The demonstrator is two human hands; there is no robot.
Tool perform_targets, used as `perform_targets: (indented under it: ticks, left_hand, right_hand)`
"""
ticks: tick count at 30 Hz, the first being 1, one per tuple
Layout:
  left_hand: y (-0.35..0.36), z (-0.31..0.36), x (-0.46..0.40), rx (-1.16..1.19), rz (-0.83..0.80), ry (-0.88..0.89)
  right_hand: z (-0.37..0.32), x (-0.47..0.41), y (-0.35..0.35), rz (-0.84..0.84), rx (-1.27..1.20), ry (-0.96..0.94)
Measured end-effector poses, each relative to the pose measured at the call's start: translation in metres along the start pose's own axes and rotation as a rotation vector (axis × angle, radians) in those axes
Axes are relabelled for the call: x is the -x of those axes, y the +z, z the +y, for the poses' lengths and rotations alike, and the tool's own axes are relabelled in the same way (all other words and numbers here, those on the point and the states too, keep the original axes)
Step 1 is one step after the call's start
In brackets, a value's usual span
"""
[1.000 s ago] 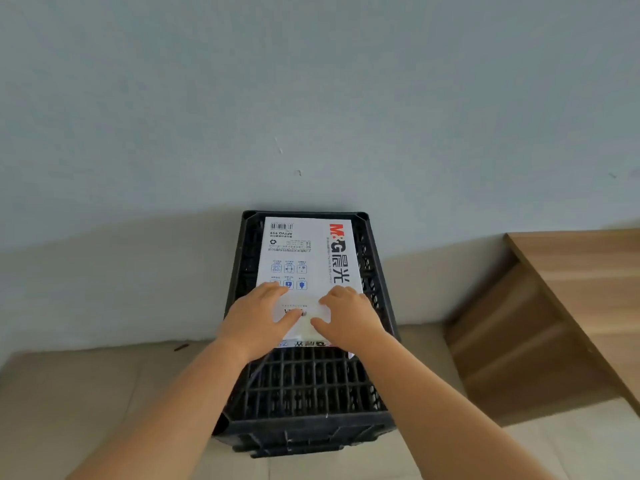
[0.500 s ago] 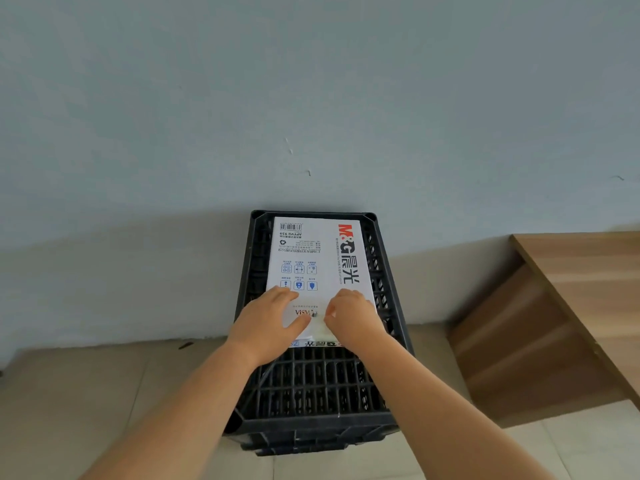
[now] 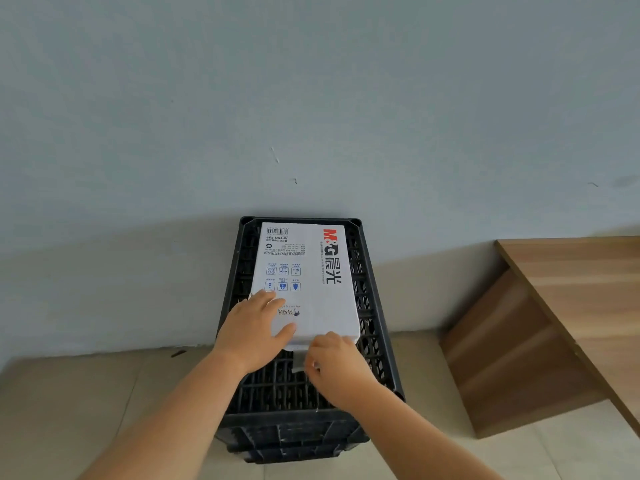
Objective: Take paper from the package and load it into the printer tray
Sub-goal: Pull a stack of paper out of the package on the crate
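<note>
- The white paper package (image 3: 313, 282) lies flat on top of an upturned black plastic crate (image 3: 367, 344), its far end near the wall and its near end under both hands
- Printing on the package faces up: a red and black logo along its right side, blue icons and a barcode toward its left
- The left hand (image 3: 254, 332) rests palm down on the package's near left corner, fingers spread flat and pressing on the wrapper, thumb stretched toward the right hand
- The right hand (image 3: 334, 363) sits just beside the left, at the package's near edge, fingers curled and pinching a small white flap of wrapper (image 3: 298, 362) that sticks out past that edge over the crate's grid
- The crate stands on a pale tiled floor (image 3: 69, 403), beyond and below both hands, its back edge against a light blue-grey wall (image 3: 311, 98)
- Well to the right of the right hand stands a wooden table (image 3: 588, 289) with a wood-grain top and side panel, apart from the crate
- A small dark speck (image 3: 178, 353) lies on the floor by the wall, left of the left hand
</note>
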State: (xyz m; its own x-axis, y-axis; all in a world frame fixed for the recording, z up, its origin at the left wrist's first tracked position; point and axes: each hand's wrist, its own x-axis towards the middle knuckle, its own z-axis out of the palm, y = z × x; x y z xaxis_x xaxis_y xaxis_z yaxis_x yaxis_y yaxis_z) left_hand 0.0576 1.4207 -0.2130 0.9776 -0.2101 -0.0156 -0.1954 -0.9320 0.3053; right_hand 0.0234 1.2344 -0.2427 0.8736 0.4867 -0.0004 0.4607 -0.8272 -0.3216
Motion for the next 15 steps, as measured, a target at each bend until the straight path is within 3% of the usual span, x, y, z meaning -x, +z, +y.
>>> perform_targets:
  ticks: [6, 9, 12, 15]
  left_hand:
    - [0.012, 0.001, 0.006, -0.045, -0.023, 0.034]
    - [0.019, 0.002, 0.004, -0.043, -0.045, 0.056]
    - [0.029, 0.005, 0.002, -0.068, -0.045, 0.091]
    - [0.039, 0.008, 0.001, -0.093, -0.041, 0.099]
  right_hand:
    - [0.001, 0.022, 0.025, -0.009, 0.034, -0.002]
    - [0.004, 0.028, 0.018, 0.001, -0.071, 0.045]
    - [0.009, 0.031, 0.007, 0.126, -0.209, 0.118]
    - [0.025, 0.026, -0.002, 0.363, -0.218, 0.248]
